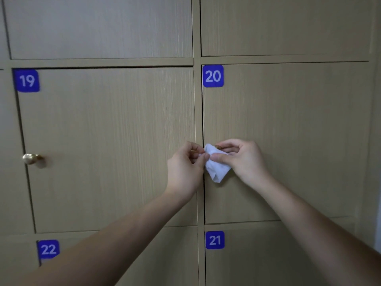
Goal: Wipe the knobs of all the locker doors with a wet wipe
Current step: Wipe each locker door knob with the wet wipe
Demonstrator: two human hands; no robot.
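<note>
Both my arms reach forward; my right hand and left hand pinch the wipe with curled fingers at door 20's knob

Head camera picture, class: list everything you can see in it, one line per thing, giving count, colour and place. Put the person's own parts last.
Locker doors: six at least partly in view, light wood grain, filling the wall; door 19 centre left, door 20 centre right.
Number labels: four, blue with white digits; 19, 20, 21, 22, each at its door's top left corner.
Knob on door 19: one, brass-coloured, at the door's left edge.
Knob on door 20: one, brass-coloured, mostly hidden behind the wipe.
Wet wipe: one, white, bunched over door 20's knob.
Left hand: pinches the wipe's left edge.
Right hand: holds the wipe at the knob.
</note>
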